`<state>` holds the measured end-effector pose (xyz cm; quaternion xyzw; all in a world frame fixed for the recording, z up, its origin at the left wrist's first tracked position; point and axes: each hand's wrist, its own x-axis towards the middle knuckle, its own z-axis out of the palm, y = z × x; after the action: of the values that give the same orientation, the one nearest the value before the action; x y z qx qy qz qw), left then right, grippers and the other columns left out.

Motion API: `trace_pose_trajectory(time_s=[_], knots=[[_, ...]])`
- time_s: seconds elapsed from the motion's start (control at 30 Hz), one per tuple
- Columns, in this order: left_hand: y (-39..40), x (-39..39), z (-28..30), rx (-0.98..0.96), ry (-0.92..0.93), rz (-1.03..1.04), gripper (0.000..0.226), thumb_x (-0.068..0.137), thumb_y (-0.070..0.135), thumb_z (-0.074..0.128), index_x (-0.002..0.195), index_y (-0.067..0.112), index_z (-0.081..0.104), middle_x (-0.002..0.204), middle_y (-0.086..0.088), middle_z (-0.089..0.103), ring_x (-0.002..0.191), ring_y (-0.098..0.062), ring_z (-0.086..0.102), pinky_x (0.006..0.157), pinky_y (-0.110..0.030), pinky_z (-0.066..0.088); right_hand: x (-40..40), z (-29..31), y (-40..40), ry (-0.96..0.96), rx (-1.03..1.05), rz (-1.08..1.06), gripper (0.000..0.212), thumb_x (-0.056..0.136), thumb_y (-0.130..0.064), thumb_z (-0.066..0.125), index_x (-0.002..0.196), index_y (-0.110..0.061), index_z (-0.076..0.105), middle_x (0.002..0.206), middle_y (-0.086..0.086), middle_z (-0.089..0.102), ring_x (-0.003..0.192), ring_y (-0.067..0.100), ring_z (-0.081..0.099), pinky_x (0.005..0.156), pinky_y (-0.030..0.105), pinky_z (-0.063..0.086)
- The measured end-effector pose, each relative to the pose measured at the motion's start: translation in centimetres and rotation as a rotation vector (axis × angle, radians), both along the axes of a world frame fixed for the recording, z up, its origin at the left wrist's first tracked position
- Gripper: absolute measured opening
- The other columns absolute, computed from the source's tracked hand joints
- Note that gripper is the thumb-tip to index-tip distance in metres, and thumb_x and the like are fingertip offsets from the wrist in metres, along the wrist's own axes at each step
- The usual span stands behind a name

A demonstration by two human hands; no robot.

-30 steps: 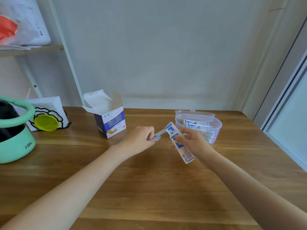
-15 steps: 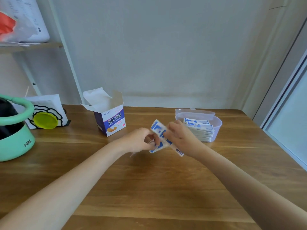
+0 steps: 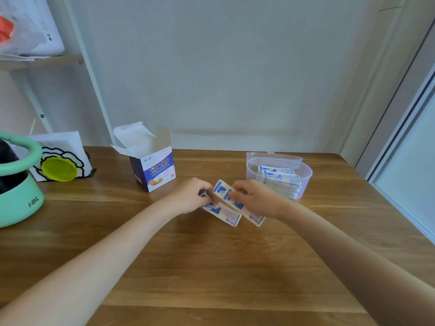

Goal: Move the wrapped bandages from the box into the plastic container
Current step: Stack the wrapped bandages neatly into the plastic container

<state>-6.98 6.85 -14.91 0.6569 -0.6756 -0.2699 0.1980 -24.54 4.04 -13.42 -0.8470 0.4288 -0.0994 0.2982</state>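
Bandages (image 3: 231, 209) pinched between left hand (image 3: 191, 196) and right hand (image 3: 255, 198) above table (image 3: 211, 267)

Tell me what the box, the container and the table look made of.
Box: thin printed cardboard, creased white flaps standing open. Plastic container: translucent frosted plastic, since the bandages show through its wall. Table: wood or wood-look laminate, with brown grain and a soft sheen.

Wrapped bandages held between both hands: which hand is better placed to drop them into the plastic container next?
Right, probably. The right hand grips a wrapped bandage and sits right beside the plastic container. The left hand is nearer the bandage box, farther from the container.
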Motion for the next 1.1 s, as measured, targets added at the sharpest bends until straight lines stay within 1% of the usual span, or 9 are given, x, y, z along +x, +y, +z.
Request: trace_pose_trajectory(time_s=[0.1, 0.27, 0.37, 0.43, 0.6, 0.8, 0.93, 1.03, 1.1], knots=[[0.0, -0.3, 0.3, -0.025, 0.164, 0.048, 0.022, 0.092, 0.008, 0.05, 0.089, 0.022, 0.067, 0.096, 0.002, 0.066, 0.09, -0.009, 0.057, 0.072, -0.02, 0.043, 0.4, 0.0, 0.2, 0.082, -0.012, 0.088, 0.012, 0.094, -0.024, 0.051, 0.085, -0.017, 0.054, 0.075, -0.008, 0.057, 0.062, 0.004, 0.053, 0.055, 0.012, 0.04], [-0.4, -0.8, 0.3, 0.043, 0.581, 0.156, 0.018, 0.096, 0.02, 0.048, 0.1, 0.019, 0.065, 0.1, 0.005, 0.064, 0.094, -0.006, 0.053, 0.082, -0.024, 0.041, 0.5, -0.5, -0.1, -0.118, -0.168, -0.075, 0.019, 0.091, -0.014, 0.055, 0.108, -0.008, 0.05, 0.104, 0.007, 0.067, 0.089, 0.022, 0.065, 0.073, 0.03, 0.053], [-1.0, -0.4, 0.6, -0.004, 0.987, 0.391, 0.021, 0.091, 0.012, 0.046, 0.078, 0.015, 0.063, 0.087, 0.005, 0.06, 0.07, -0.005, 0.04, 0.06, -0.02, 0.031, -0.2, -0.5, -0.1, -0.094, -0.179, -0.062, 0.03, 0.091, -0.012, 0.054, 0.119, -0.007, 0.047, 0.113, 0.005, 0.064, 0.1, 0.021, 0.063, 0.08, 0.03, 0.053], [-1.3, -0.2, 0.6, -0.027, 1.168, 0.478, 0.025, 0.079, -0.002, 0.035, 0.066, 0.012, 0.052, 0.081, 0.002, 0.055, 0.066, -0.007, 0.036, 0.054, -0.02, 0.025, -0.3, -0.9, 0.0, -0.028, -0.169, -0.032, 0.022, 0.091, -0.011, 0.054, 0.11, -0.001, 0.055, 0.107, 0.01, 0.066, 0.097, 0.027, 0.064, 0.079, 0.035, 0.052], [-1.8, -0.9, -0.1, 0.002, 0.882, 0.533, 0.046, 0.067, -0.027, 0.021, 0.063, 0.011, 0.047, 0.083, -0.002, 0.052, 0.094, -0.017, 0.041, 0.082, -0.028, 0.044, -0.3, -1.0, 0.0, -0.195, 0.039, -0.147, 0.019, 0.093, -0.015, 0.053, 0.105, -0.001, 0.057, 0.104, 0.013, 0.068, 0.094, 0.026, 0.067, 0.083, 0.04, 0.054], [-1.9, -1.5, 0.1, 0.074, 1.076, 0.501, 0.035, 0.081, -0.017, 0.029, 0.076, 0.007, 0.054, 0.083, -0.008, 0.06, 0.072, -0.011, 0.053, 0.054, -0.018, 0.045, 0.1, -0.5, 1.3, -0.389, 0.34, -0.037, 0.011, 0.091, -0.009, 0.056, 0.1, -0.013, 0.061, 0.095, -0.005, 0.065, 0.081, 0.007, 0.065, 0.074, 0.021, 0.055], [-2.0, -2.2, 0.3, 0.107, 1.123, 0.542, 0.027, 0.087, -0.009, 0.04, 0.081, 0.009, 0.058, 0.084, -0.006, 0.063, 0.072, -0.011, 0.058, 0.067, -0.023, 0.049, 1.6, -0.8, 1.9, -0.128, 0.019, 0.106, 0.024, 0.087, -0.014, 0.062, 0.107, -0.002, 0.064, 0.116, 0.002, 0.056, 0.1, 0.014, 0.057, 0.09, 0.03, 0.05], [-1.6, -2.2, 0.6, 0.138, 1.075, 0.468, 0.018, 0.094, 0.005, 0.047, 0.084, 0.01, 0.061, 0.084, -0.005, 0.063, 0.072, -0.013, 0.057, 0.066, -0.025, 0.047, 2.0, -1.7, 1.6, -0.205, -0.117, -0.048, 0.017, 0.088, -0.014, 0.059, 0.1, -0.003, 0.064, 0.099, 0.005, 0.065, 0.082, 0.014, 0.061, 0.066, 0.009, 0.05], [-1.4, -1.9, 0.7, 0.159, 1.081, 0.378, 0.017, 0.096, 0.014, 0.048, 0.086, 0.009, 0.061, 0.082, -0.007, 0.062, 0.075, -0.015, 0.058, 0.067, -0.026, 0.047, 1.3, -1.8, 0.8, -0.283, -0.075, -0.171, 0.017, 0.09, -0.014, 0.057, 0.103, -0.006, 0.064, 0.097, 0.006, 0.069, 0.077, 0.011, 0.061, 0.057, 0.007, 0.045]])
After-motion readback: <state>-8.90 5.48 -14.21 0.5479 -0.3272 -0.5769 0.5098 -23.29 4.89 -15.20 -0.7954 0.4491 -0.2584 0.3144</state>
